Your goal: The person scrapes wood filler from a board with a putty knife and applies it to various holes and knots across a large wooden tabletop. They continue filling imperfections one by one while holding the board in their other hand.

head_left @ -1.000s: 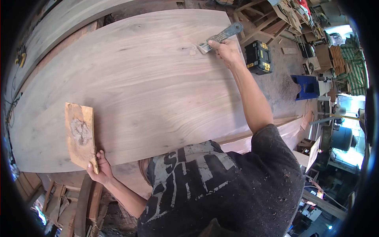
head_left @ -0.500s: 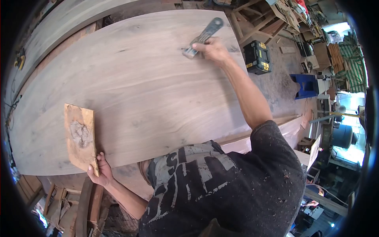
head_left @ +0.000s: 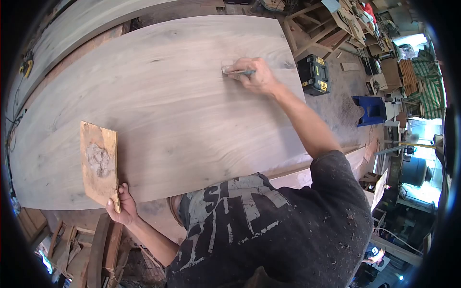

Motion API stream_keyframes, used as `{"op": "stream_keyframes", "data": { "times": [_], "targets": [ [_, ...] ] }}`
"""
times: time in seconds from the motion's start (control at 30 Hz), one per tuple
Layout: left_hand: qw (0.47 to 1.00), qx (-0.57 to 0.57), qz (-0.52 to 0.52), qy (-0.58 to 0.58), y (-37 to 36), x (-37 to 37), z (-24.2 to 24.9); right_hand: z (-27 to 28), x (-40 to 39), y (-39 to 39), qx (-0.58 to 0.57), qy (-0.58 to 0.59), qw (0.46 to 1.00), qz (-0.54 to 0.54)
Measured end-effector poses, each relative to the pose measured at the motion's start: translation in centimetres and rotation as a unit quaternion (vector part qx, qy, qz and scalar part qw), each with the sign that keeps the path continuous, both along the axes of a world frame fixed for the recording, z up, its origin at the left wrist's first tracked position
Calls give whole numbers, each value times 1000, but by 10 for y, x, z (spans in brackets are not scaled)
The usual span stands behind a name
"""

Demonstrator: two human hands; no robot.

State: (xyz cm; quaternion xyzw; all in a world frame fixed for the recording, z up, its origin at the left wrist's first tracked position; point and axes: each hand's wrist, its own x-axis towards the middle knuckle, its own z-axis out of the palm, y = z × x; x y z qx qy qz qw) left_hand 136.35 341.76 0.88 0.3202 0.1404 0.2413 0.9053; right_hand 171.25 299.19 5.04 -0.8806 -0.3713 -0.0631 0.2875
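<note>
A large pale wooden panel (head_left: 182, 115) with a curved far edge lies in front of me. My right hand (head_left: 259, 77) is closed round a putty knife (head_left: 236, 72), its blade at the panel's surface on the upper right, beside a small patch of filler; most of the handle is hidden by the hand. At the lower left, my left hand (head_left: 124, 206) grips a thin wooden board (head_left: 98, 185) by its near corner. A lump of greyish putty (head_left: 98, 159) sits on the board, which is held over the panel.
Beyond the panel's right end, a black and yellow toolbox (head_left: 314, 75) stands on the floor near a blue object (head_left: 370, 110). Long planks (head_left: 91, 24) run along the upper left. Wooden frames stand at the upper right. Part of another person shows at the lower right.
The putty knife has turned from handle up and away to lying low under my right hand, its blade moved slightly left. My left hand and the board have barely shifted.
</note>
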Motion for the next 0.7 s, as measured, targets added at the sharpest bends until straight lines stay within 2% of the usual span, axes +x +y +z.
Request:
{"op": "stream_keyframes", "data": {
  "times": [0.03,0.1,0.13,0.17,0.23,0.27,0.3,0.37,0.6,0.7],
  "targets": [
    [1000,-1,-1,-1,0,0,2,11,-1,-1,-1,-1,1000,-1],
    [1000,10,1,7,-1,2,4,42,1,3,87,202,966,-137],
    [1000,8,4,8,-1,2,3,47,6,7,60,208,943,-251],
    [1000,11,4,7,-1,2,1,44,12,6,59,208,944,-249],
    [1000,15,3,7,0,0,2,32,19,-3,205,273,885,-317],
    [1000,17,5,5,-1,0,2,31,21,-5,216,322,842,-375],
    [1000,19,7,2,-2,2,2,25,26,-9,216,320,843,-374],
    [1000,17,7,0,-3,3,4,8,34,-18,295,400,774,-393],
    [1000,24,9,9,-5,5,8,0,27,11,320,395,756,-412],
    [1000,24,10,10,-5,6,10,-1,24,25,301,371,774,-415]
  ]
}}
